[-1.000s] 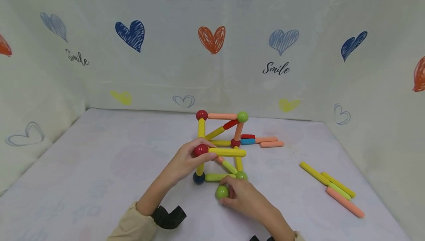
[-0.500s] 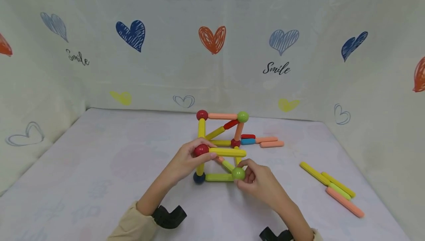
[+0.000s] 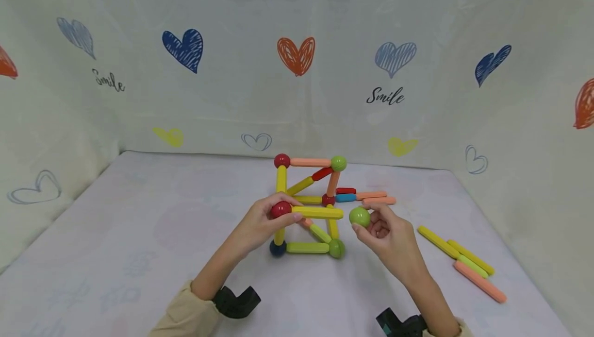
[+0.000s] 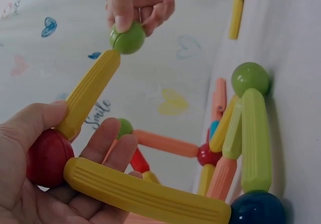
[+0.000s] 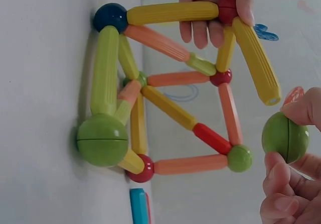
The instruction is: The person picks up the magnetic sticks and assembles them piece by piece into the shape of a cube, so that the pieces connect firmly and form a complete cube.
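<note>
Ball (image 3: 359, 217), glossy green plastic, is pinched in my right grip (image 3: 392, 238) just off a ribbed yellow plastic stick (image 3: 320, 213); my left grip (image 3: 256, 225) holds the red plastic ball (image 3: 280, 209) at its other end. If left slackens, stick might droop, imo.

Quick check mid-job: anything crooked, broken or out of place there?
No damage or spill shows. One oddity: the yellow stick juts from the red ball in the left hand with its far end free, a gap separating it from the green ball in the right hand.
</note>
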{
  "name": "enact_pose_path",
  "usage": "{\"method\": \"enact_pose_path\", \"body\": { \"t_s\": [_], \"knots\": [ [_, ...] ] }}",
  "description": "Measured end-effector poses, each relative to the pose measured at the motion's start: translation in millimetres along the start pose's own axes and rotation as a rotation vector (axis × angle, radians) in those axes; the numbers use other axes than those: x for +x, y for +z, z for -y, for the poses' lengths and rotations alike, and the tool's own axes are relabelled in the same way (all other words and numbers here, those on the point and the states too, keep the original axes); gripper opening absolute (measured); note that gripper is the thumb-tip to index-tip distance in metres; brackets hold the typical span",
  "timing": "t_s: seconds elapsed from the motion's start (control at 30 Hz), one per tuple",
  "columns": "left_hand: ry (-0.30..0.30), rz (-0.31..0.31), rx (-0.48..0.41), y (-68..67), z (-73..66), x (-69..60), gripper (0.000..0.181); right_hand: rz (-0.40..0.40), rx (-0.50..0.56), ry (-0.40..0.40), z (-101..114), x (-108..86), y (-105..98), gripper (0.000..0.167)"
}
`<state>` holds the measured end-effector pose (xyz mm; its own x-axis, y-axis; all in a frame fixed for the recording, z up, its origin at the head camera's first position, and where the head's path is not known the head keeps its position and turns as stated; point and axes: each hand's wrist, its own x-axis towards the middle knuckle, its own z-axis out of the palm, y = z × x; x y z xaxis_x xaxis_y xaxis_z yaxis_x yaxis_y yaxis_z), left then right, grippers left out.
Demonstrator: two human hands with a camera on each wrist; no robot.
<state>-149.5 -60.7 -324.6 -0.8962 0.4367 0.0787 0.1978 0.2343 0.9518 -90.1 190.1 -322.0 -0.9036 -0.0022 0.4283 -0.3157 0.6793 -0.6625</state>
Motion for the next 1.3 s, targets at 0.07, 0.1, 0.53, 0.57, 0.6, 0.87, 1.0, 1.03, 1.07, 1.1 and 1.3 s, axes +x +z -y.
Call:
{"method": "enact_pose_path", "body": {
  "t_s": [0.07, 0.1, 0.53, 0.57, 0.6, 0.87, 1.0, 1.03, 1.07, 1.1, 1.3],
  "knots": [
    [0.000, -0.003, 0.000, 0.1, 0.3, 0.2, 0.029, -0.023, 0.005, -0.010, 1.2, -0.4, 2.8, 0.035],
    [0.001, -0.005, 0.001, 0.3, 0.5, 0.3, 0.029, -0.035, 0.008, -0.017, 1.8, -0.6, 4.2, 0.036],
    [-0.007, -0.031, -0.007, 4.2, -2.1, -0.7, 0.028, -0.038, 0.004, -0.036, 5.2, -0.4, 8.7, 0.038],
    [-0.008, -0.032, -0.011, 4.4, -2.2, -0.8, 0.028, -0.031, 0.001, -0.034, 5.2, -0.3, 8.1, 0.039],
    [-0.010, -0.035, -0.012, 4.6, -2.4, -0.9, 0.028, -0.024, -0.002, -0.033, 5.1, -0.2, 7.5, 0.039],
    [-0.024, -0.055, -0.012, 5.1, -3.8, -1.0, 0.026, 0.059, -0.020, -0.032, 0.3, 2.7, -4.2, 0.048],
    [-0.023, -0.057, -0.011, 4.9, -4.2, -1.2, 0.026, 0.101, -0.094, 0.032, -7.4, 5.4, -17.1, 0.042],
    [-0.023, -0.057, -0.011, 4.8, -4.2, -1.3, 0.026, 0.110, -0.122, 0.051, -10.2, 5.9, -21.3, 0.040],
    [-0.023, -0.056, -0.014, 4.8, -4.1, -1.2, 0.026, 0.116, -0.151, 0.070, -13.6, 6.4, -25.6, 0.040],
    [-0.023, -0.055, -0.016, 4.8, -3.9, -1.2, 0.026, 0.120, -0.178, 0.090, -17.4, 6.9, -30.3, 0.039],
    [-0.025, -0.059, -0.024, 5.4, -2.5, -0.2, 0.026, 0.170, -0.261, 0.251, -52.3, 7.8, -59.8, 0.046]
  ]
}}
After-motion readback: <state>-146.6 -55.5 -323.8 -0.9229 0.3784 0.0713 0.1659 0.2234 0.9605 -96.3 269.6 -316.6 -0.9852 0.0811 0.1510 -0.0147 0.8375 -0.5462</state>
